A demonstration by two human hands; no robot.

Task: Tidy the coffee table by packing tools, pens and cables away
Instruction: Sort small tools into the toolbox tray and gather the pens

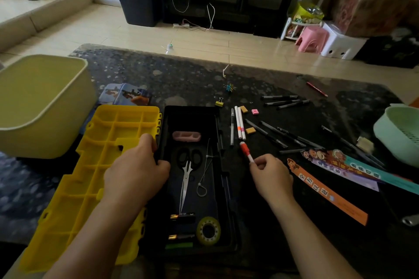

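A dark speckled counter (283, 79) carried an open toolbox: its yellow lid (95, 179) lay flat to the left and its black tray (192, 113) sat in the middle. In the tray lay black-handled scissors (188, 165), a thin cable tie (205, 172), a pink case (186, 136), a roll of tape (208, 230) and what looked like two batteries (181, 217), though the dim light made them hard to read. A pale yellow bin (43, 106) stood left of the lid, and a mint basket (399, 129) sat at the right edge. Right of the tray, black pens (283, 101) lay scattered among erasers (250, 130), binder clips (219, 102) and paper bookmarks (326, 195).

The left hand (136, 170) gripped the tray's left wall, fingers curled over its rim. The right hand (271, 175) pinched the white end of a red-capped marker (246, 151) between thumb and fingers (260, 161); the marker pointed up and away from the hand, its cap just beside the tray's right wall, above the counter.
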